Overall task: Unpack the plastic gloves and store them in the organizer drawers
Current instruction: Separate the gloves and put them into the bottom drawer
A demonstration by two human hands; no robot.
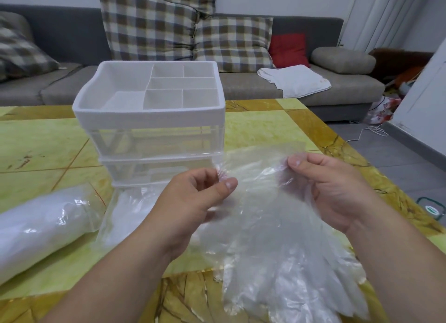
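A stack of clear plastic gloves (272,238) hangs between my hands above the table, fingers pointing toward me. My left hand (195,202) pinches the cuff edge at its left corner. My right hand (330,187) grips the cuff on the right, fingers curled round the film. Just behind stands the white organizer (149,120) with a divided top tray and two clear drawers (156,141), both pushed in. A rolled pack in a plastic bag (41,223) lies at the left, and an opened clear bag (123,214) lies in front of the organizer.
The table (255,127) has a yellow-green marbled top with a brown border. Behind it runs a grey sofa (241,81) with checked cushions, a red cushion and a white cloth (294,80). A white cable (371,131) lies on the floor at the right.
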